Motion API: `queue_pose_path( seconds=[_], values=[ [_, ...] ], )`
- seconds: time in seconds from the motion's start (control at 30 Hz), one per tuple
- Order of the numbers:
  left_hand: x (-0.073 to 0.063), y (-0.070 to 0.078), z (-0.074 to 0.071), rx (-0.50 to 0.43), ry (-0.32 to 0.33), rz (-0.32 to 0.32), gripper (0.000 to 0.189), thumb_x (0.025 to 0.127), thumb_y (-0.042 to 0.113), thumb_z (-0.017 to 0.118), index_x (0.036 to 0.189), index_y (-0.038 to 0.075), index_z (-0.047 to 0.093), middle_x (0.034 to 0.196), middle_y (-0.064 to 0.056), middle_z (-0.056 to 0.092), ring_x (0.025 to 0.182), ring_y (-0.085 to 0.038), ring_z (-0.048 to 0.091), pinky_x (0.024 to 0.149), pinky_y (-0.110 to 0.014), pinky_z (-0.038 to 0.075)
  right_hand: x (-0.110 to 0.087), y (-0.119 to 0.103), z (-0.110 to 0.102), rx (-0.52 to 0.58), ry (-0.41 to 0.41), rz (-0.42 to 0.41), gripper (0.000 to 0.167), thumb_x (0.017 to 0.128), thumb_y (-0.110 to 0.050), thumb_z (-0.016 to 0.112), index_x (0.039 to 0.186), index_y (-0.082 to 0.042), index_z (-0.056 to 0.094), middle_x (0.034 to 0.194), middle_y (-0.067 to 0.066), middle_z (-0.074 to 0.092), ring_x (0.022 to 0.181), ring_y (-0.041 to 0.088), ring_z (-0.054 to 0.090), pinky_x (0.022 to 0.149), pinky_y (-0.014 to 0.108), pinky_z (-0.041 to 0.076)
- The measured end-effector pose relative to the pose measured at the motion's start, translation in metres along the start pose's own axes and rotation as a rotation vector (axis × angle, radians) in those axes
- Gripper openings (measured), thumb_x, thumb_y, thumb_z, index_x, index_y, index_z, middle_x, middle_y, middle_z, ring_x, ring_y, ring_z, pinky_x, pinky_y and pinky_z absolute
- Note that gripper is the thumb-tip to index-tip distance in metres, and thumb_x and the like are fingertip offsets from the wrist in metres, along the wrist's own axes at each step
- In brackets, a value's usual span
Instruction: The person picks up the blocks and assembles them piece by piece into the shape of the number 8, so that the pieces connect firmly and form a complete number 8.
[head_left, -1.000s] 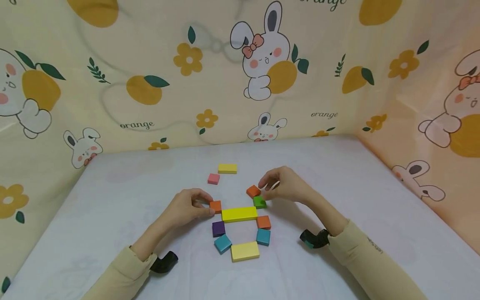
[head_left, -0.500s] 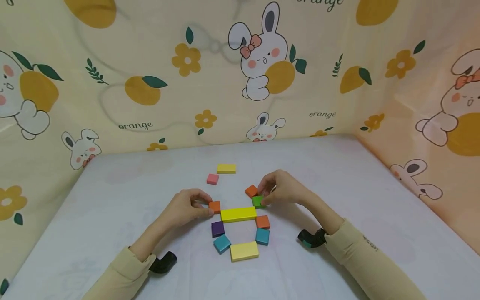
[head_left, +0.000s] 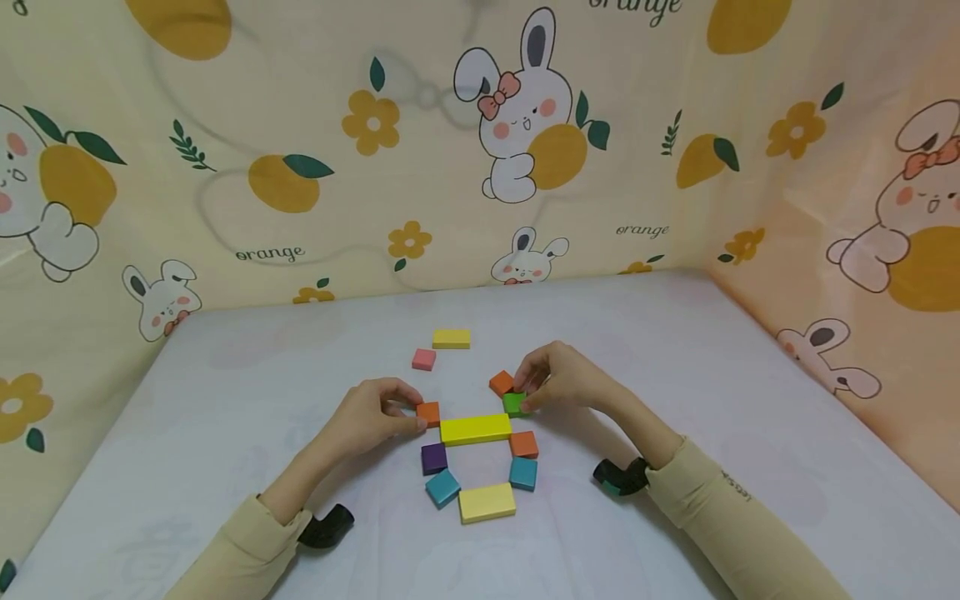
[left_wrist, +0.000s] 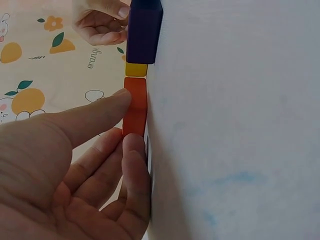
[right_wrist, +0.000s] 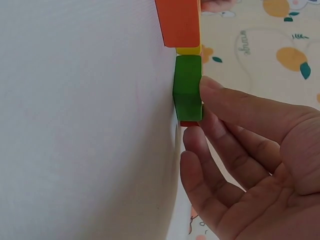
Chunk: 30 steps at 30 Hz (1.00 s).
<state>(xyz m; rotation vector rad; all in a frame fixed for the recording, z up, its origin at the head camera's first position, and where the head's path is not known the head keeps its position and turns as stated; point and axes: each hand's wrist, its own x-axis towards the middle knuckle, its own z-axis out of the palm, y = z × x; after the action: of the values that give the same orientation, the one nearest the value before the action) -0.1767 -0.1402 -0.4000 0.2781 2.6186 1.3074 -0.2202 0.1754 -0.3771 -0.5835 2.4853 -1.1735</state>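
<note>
My left hand [head_left: 373, 412] pinches an orange block [head_left: 428, 414] between thumb and fingers. That block lies at the left end of a long yellow block [head_left: 476, 429]. At the other end, my right hand [head_left: 561, 379] holds a small green block [head_left: 513, 405], its thumb on the near side in the right wrist view. Another orange block [head_left: 502, 383] touches or nearly touches the green one from behind, beside the right fingertips. Below the long block, a purple block [head_left: 434, 459], two blue blocks [head_left: 442, 489], an orange block [head_left: 524, 444] and a pale yellow block [head_left: 487, 504] form a ring.
Farther back on the white tabletop [head_left: 300, 350] lie a pink block [head_left: 423, 360] and a yellow block [head_left: 452, 339]. A printed cloth [head_left: 450, 183] with rabbits and oranges stands behind the table and along its right side.
My right hand has come down a little, and its thumb and fingers have closed onto the green block. The left hand stays at its orange block. The view has shifted slightly.
</note>
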Motion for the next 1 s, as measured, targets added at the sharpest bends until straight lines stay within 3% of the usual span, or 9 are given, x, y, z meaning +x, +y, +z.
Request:
queue_pose_path(
  seconds=[0.43, 0.77, 1.0],
  values=[
    [0.002, 0.000, -0.002, -0.007, -0.012, -0.002, 0.029, 0.081, 0.024, 0.083, 0.105, 0.015, 0.071, 0.100, 0.003, 0.067, 0.083, -0.020, 0.059, 0.070, -0.030, 0.053, 0.001, 0.002, -0.001, -0.006, 0.008, 0.036, 0.024, 0.071, -0.003, 0.087, 0.091, -0.006, 0.073, 0.091, 0.005, 0.069, 0.081, 0.024, 0.061, 0.069, 0.032, 0.055],
    [0.004, -0.005, -0.031, 0.008, 0.086, 0.068, 0.027, 0.088, 0.028, 0.076, 0.109, 0.011, 0.069, 0.099, 0.000, 0.068, 0.078, -0.024, 0.062, 0.064, -0.035, 0.053, 0.001, -0.002, 0.003, -0.040, 0.037, 0.095, 0.021, 0.072, -0.003, 0.087, 0.088, -0.010, 0.073, 0.088, 0.002, 0.067, 0.080, 0.024, 0.057, 0.066, 0.031, 0.052],
    [0.014, -0.006, -0.042, 0.039, 0.140, 0.175, 0.014, 0.090, 0.027, 0.074, 0.098, 0.015, 0.072, 0.091, 0.004, 0.070, 0.082, -0.022, 0.060, 0.064, -0.036, 0.050, 0.000, -0.002, 0.004, -0.051, 0.057, 0.117, 0.020, 0.072, -0.004, 0.087, 0.086, -0.011, 0.074, 0.087, 0.000, 0.068, 0.080, 0.023, 0.058, 0.066, 0.031, 0.053]
  ],
)
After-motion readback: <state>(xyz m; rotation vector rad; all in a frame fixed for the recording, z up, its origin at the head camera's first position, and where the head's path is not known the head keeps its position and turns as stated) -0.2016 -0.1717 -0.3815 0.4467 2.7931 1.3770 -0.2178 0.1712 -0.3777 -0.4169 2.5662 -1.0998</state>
